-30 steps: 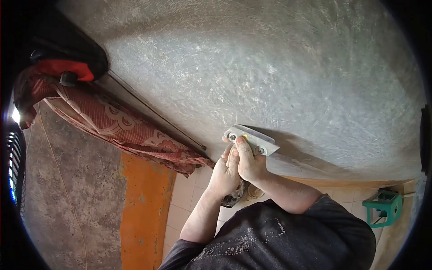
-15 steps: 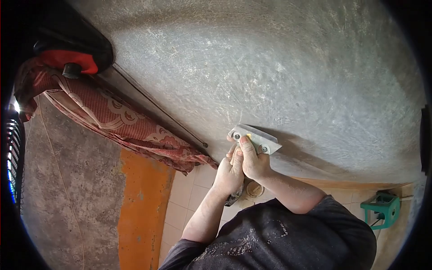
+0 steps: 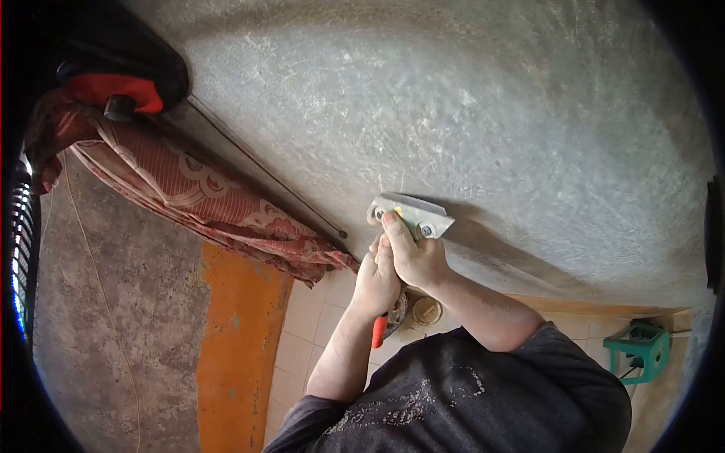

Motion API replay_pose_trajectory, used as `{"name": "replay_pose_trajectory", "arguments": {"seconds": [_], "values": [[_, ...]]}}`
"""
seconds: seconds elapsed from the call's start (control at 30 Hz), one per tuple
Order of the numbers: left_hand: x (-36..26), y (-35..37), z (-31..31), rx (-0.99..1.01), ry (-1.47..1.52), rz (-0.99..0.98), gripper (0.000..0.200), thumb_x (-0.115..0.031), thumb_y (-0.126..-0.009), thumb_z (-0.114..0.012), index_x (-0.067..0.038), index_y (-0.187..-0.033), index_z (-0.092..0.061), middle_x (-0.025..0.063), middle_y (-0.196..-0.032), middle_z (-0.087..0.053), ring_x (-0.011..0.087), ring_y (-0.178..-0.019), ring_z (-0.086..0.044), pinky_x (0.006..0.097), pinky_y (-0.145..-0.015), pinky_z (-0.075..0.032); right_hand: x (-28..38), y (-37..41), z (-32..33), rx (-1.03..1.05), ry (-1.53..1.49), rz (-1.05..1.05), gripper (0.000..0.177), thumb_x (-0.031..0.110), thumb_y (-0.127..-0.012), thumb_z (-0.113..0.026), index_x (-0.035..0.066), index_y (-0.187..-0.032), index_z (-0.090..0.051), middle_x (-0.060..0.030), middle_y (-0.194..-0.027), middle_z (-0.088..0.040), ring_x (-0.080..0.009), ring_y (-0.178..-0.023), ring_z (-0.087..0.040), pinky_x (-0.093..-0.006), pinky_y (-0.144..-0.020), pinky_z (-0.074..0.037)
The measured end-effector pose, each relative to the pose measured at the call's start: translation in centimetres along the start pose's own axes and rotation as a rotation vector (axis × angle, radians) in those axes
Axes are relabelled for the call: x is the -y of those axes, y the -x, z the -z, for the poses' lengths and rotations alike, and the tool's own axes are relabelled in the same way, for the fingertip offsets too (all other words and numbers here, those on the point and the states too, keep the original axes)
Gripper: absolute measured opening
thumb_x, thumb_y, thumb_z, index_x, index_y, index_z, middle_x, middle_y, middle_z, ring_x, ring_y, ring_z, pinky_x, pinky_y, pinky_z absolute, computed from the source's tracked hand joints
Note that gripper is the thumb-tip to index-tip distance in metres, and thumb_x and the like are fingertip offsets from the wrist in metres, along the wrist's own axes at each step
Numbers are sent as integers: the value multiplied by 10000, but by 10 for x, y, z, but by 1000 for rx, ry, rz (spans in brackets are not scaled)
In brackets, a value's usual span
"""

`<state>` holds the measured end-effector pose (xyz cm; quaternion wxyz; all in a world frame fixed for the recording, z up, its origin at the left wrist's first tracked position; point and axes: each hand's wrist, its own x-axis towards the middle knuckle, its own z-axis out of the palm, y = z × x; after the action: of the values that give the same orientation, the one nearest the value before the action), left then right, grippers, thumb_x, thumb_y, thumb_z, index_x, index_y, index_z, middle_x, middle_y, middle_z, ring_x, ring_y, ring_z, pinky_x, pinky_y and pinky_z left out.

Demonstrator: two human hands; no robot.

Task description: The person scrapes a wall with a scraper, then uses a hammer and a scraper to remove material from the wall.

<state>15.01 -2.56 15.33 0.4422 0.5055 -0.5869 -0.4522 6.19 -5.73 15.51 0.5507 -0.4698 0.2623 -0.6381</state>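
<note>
A wall scraper [image 3: 411, 214] with a wide metal head and two screws lies close against the scuffed grey wall [image 3: 362, 113]; whether its edge touches cannot be told. My right hand [image 3: 415, 255] is closed around it just below the head, the thumb stretched along the metal. My left hand [image 3: 376, 283] is wrapped round the handle lower down, right beside the right hand. The red handle end [image 3: 379, 331] sticks out below my left wrist. The scraper casts a shadow on the wall to its right.
A red patterned curtain [image 3: 204, 189] hangs on the left, under a black and red object [image 3: 128, 83]. A thin rod [image 3: 264, 166] runs along the wall. A round container [image 3: 427, 310] stands on the tiled floor [image 3: 302, 332], and a green plastic stool [image 3: 638, 352] is at right.
Both hands and the scraper have shifted left and slightly up along the wall. The red handle end, hidden before, now shows.
</note>
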Motion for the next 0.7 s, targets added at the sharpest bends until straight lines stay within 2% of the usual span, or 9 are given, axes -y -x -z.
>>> {"name": "replay_pose_trajectory", "arguments": {"seconds": [0.03, 0.17, 0.2, 0.27, 0.37, 0.47, 0.57, 0.63, 0.7], "values": [[-4, 1, 3, 16, 8, 6, 584, -448, -953, -150, -9, -883, -529, 17, -587, -516, 74, -457, -469, 211, -403, -388, 2, 2, -2, -16, -3, 1, 203, 160, -894, -501, -11, -823, -585, 2, -583, -536, -63, -519, -510, -232, -470, -421], [-14, 1, -2, -20, 33, -26, 594, -463, -948, -148, -4, -902, -522, 13, -578, -497, 70, -447, -456, 204, -396, -381, 9, 2, -5, -46, 9, 19, 191, 152, -886, -513, -10, -812, -581, -8, -605, -550, -72, -536, -518, -232, -479, -424], [-11, -3, -12, -89, 46, -105, 594, -466, -948, -149, -4, -906, -520, 15, -577, -496, 70, -443, -454, 203, -395, -381, 8, 1, -5, -52, 35, 40, 187, 149, -885, -512, -8, -810, -580, -10, -608, -552, -73, -540, -520, -232, -481, -423], [-17, 4, 5, 65, 107, 181, 587, -469, -947, -157, -6, -951, -519, 32, -634, -523, 74, -481, -477, 205, -411, -405, 12, 0, -7, -56, 46, 49, 178, 142, -883, -507, -1, -804, -576, -12, -612, -555, -73, -547, -522, -240, -481, -416], [-25, 1, 23, 264, 162, 227, 579, -465, -948, -163, -10, -1015, -515, 38, -722, -551, 78, -558, -510, 212, -444, -438, 18, -3, -11, -45, 42, 51, 178, 143, -881, -507, 2, -796, -575, -13, -611, -555, -75, -549, -523, -247, -478, -409], [-11, 2, 9, 123, 145, 108, 572, -465, -949, -156, -22, -964, -519, 23, -645, -516, 81, -476, -465, 212, -388, -393, 15, 1, -8, -46, 135, 105, 200, 159, -885, -505, 2, -780, -574, -20, -595, -549, -91, -534, -523, -250, -471, -403], [-13, 3, 5, 112, 219, 169, 571, -469, -949, -155, -31, -973, -521, 13, -637, -508, 81, -460, -447, 200, -393, -377, 14, 1, -5, -29, 172, 81, 212, 165, -886, -504, -3, -778, -575, -32, -596, -558, -107, -527, -530, -263, -471, -407], [-15, 4, 17, 231, 275, 329, 574, -474, -947, -155, -34, -997, -521, 14, -658, -515, 80, -483, -457, 198, -406, -383, 17, 0, -3, -4, 209, 62, 211, 163, -886, -503, -4, -779, -575, -34, -600, -563, -108, -528, -532, -269, -473, -410], [-10, 2, 19, 254, 289, 292, 581, -486, -943, -149, -40, -956, -523, 10, -622, -494, 77, -452, -432, 200, -383, -356, 16, 1, -4, -16, 196, 59, 208, 161, -885, -504, -3, -777, -574, -34, -599, -562, -102, -530, -530, -269, -473, -408]]}}
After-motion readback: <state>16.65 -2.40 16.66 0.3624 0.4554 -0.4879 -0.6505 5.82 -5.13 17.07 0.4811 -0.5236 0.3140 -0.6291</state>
